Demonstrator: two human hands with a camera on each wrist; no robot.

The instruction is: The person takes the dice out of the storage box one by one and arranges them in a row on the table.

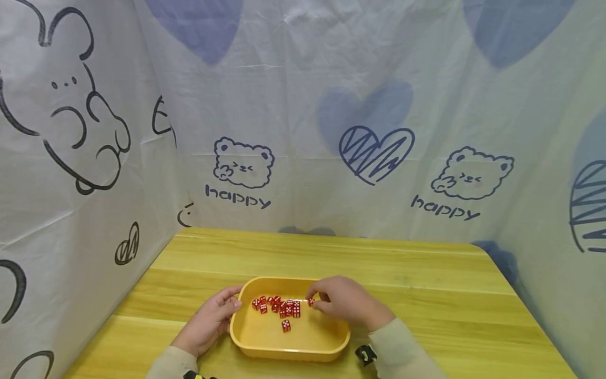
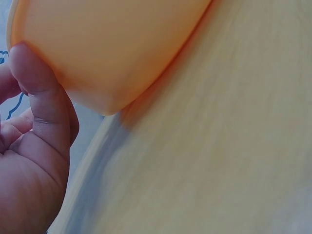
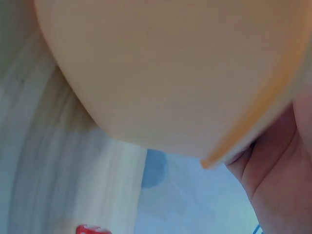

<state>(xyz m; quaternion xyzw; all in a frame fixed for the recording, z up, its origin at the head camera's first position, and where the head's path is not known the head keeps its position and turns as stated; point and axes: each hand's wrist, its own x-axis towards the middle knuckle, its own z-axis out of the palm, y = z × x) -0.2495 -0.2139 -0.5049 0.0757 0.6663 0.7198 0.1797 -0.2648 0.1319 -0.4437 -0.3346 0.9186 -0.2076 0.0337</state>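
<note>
A yellow plastic tray (image 1: 291,353) with rounded corners stands on the table. Several red dice with white pips (image 1: 286,326) lie inside it, most of them grouped toward its left and middle. My left hand (image 1: 215,318) grips the tray's left rim; in the left wrist view the thumb (image 2: 34,73) lies against the tray wall. Over the tray's right side, my right hand (image 1: 347,302) pinches one red die (image 1: 311,302) between thumb and index finger. The right wrist view shows the tray's outer wall (image 3: 161,73) and part of that hand, its fingertips hidden.
The wooden table (image 1: 426,300) extends around the tray. A white curtain (image 1: 303,105) with hearts and bear drawings hangs behind and at both sides. Something red (image 3: 92,229) shows at the bottom edge of the right wrist view, mostly cut off.
</note>
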